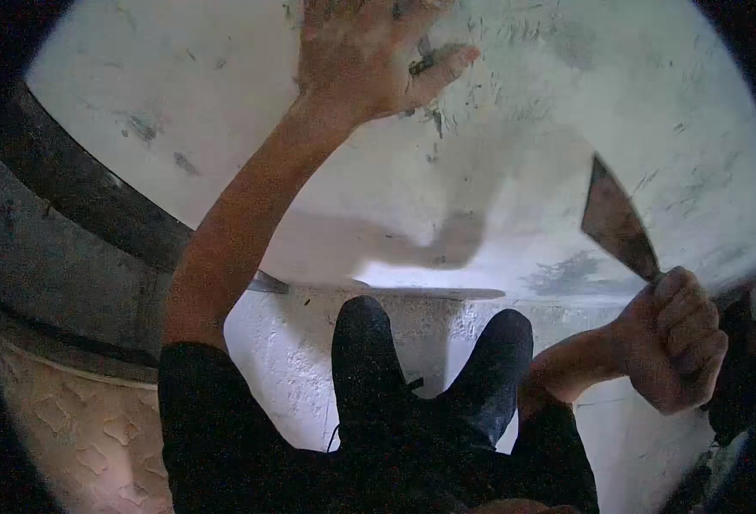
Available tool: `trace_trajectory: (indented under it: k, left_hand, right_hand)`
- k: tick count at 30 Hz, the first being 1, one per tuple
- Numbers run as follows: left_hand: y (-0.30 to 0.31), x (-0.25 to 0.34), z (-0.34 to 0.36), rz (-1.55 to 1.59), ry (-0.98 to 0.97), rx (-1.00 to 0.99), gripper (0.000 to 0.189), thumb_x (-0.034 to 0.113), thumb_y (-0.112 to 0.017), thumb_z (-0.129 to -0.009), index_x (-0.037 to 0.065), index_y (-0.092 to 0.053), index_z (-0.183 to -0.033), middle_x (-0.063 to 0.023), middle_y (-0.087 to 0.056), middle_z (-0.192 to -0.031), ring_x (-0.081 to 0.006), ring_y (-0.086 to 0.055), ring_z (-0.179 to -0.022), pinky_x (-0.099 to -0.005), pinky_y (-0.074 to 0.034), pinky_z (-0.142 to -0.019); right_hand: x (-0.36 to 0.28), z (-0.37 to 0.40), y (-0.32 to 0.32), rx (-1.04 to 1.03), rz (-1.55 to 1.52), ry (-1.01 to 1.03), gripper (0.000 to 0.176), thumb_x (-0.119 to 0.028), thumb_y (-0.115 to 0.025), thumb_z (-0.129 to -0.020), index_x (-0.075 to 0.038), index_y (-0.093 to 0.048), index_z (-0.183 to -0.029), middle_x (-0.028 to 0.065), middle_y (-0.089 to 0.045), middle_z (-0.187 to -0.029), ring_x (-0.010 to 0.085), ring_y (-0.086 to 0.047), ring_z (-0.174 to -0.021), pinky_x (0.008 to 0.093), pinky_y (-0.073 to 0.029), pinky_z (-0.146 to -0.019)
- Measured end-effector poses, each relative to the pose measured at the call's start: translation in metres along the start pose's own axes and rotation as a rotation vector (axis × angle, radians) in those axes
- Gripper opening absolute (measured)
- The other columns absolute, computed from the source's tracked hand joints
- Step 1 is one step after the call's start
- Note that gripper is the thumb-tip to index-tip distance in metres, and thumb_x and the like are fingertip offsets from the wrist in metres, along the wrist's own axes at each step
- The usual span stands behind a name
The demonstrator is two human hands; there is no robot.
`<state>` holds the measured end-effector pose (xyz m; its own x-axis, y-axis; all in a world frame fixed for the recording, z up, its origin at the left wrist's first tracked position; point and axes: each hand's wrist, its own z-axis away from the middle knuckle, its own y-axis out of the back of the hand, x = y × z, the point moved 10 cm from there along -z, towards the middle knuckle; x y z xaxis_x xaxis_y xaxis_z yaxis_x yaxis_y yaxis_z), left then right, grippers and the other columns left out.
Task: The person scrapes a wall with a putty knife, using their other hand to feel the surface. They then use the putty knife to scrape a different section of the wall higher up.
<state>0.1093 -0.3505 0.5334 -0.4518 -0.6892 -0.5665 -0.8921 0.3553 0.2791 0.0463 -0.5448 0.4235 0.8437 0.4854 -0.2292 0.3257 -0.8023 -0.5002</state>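
Note:
My right hand (682,343) is closed in a fist around the handle of a putty knife (616,214). Its triangular blade, smudged and dull, points up and to the left, with a pale wall (532,163) behind it. Higher up, my left hand (378,64) lies spread against that wall, thumb stretched to the right and fingers partly cut off by the top edge. Around the thumb, the surface shows dark scuffs and flaking marks. The shadow of an arm falls across the wall's lower part.
A dark frame-like band (95,163) and a grey panel (69,257) run along the left. Patterned brown material (87,437) shows at bottom left. My knees (365,343) are close to the wall's lower edge, above a rough whitish surface (292,377). Dark objects stand at the far right.

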Motion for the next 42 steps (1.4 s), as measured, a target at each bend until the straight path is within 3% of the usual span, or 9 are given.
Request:
trace_trajectory:
  k: [13,18,21,24,29,35,37,41,42]
  left_hand:
    - [0.001,0.002,-0.001,-0.041,0.003,-0.015,0.061,0.047,-0.049,-0.081,0.016,-0.040,-0.133,-0.0202,-0.025,-0.141,-0.0361,-0.023,-0.130,-0.0565,-0.016,-0.103]
    - [0.000,0.002,-0.001,-0.043,-0.001,-0.013,0.061,0.048,-0.049,-0.082,0.016,-0.040,-0.133,-0.0202,-0.025,-0.141,-0.0368,-0.024,-0.130,-0.0565,-0.016,-0.103]
    - [-0.001,0.001,-0.002,-0.011,-0.037,0.051,0.061,0.048,-0.048,-0.082,0.016,-0.040,-0.133,-0.0203,-0.025,-0.141,-0.0370,-0.024,-0.130,-0.0562,-0.015,-0.103]
    - [-0.001,0.003,-0.003,-0.050,-0.032,-0.009,0.061,0.048,-0.048,-0.082,0.016,-0.040,-0.133,-0.0203,-0.025,-0.141,-0.0367,-0.024,-0.130,-0.0559,-0.015,-0.103]
    - [0.001,0.002,0.000,-0.002,-0.022,0.071,0.060,0.048,-0.049,-0.082,0.017,-0.042,-0.132,-0.0194,-0.025,-0.141,-0.0360,-0.023,-0.131,-0.0563,-0.014,-0.103]
    - [0.000,0.002,-0.001,-0.007,0.005,-0.014,0.061,0.048,-0.051,-0.080,0.016,-0.043,-0.132,-0.0188,-0.025,-0.142,-0.0353,-0.022,-0.131,-0.0565,-0.015,-0.103]
    - [-0.001,0.001,0.000,-0.010,0.012,-0.001,0.061,0.047,-0.053,-0.080,0.016,-0.043,-0.132,-0.0187,-0.025,-0.142,-0.0353,-0.022,-0.131,-0.0566,-0.015,-0.103]
    - [0.002,0.002,0.000,-0.007,-0.011,0.042,0.064,0.045,-0.056,-0.078,0.016,-0.042,-0.132,-0.0187,-0.025,-0.142,-0.0359,-0.023,-0.131,-0.0568,-0.016,-0.103]
    - [0.002,0.002,0.000,-0.003,-0.010,0.037,0.064,0.045,-0.056,-0.078,0.016,-0.042,-0.132,-0.0187,-0.025,-0.142,-0.0359,-0.023,-0.131,-0.0568,-0.016,-0.103]
  right_hand:
    - [0.009,0.013,0.000,0.143,-0.023,-0.034,0.020,0.001,-0.061,-0.067,-0.007,-0.048,-0.054,0.0002,-0.045,-0.046,0.0158,-0.045,-0.041,0.0265,-0.038,-0.042]
    - [-0.032,0.029,0.007,0.153,0.933,0.283,0.013,-0.004,-0.063,-0.065,-0.004,-0.052,-0.059,0.0063,-0.055,-0.057,0.0166,-0.052,-0.048,0.0284,-0.043,-0.046]
    - [0.016,0.024,-0.004,-0.126,-0.171,-0.176,0.030,-0.026,-0.041,-0.090,-0.003,-0.059,-0.084,0.0073,-0.051,-0.063,0.0233,-0.053,-0.060,0.0302,-0.048,-0.068]
    - [-0.058,0.037,-0.067,-0.216,1.407,0.388,0.024,-0.020,-0.043,-0.086,-0.003,-0.053,-0.072,0.0049,-0.037,-0.056,0.0205,-0.040,-0.051,0.0282,-0.043,-0.056]
    - [-0.019,0.024,-0.042,-0.388,0.311,-0.042,0.018,-0.017,-0.047,-0.085,-0.002,-0.054,-0.089,0.0123,-0.053,-0.079,0.0231,-0.053,-0.079,0.0338,-0.042,-0.083]
    - [-0.044,0.025,-0.018,-0.109,1.255,0.439,0.011,0.002,-0.054,-0.074,-0.001,-0.050,-0.065,0.0077,-0.050,-0.061,0.0171,-0.047,-0.051,0.0302,-0.037,-0.046]
    - [0.017,0.011,-0.004,-0.249,-0.170,-0.234,0.016,-0.016,-0.042,-0.088,-0.005,-0.051,-0.079,0.0051,-0.050,-0.074,0.0182,-0.050,-0.069,0.0308,-0.044,-0.069]
    - [0.008,0.036,0.007,-0.671,1.586,-0.742,0.022,-0.010,-0.057,-0.075,-0.001,-0.045,-0.059,0.0078,-0.047,-0.058,0.0197,-0.045,-0.051,0.0304,-0.040,-0.049]
    - [0.008,0.019,-0.010,-0.338,0.958,-0.447,0.019,-0.015,-0.052,-0.080,-0.004,-0.046,-0.065,0.0069,-0.045,-0.062,0.0194,-0.045,-0.056,0.0293,-0.040,-0.055]
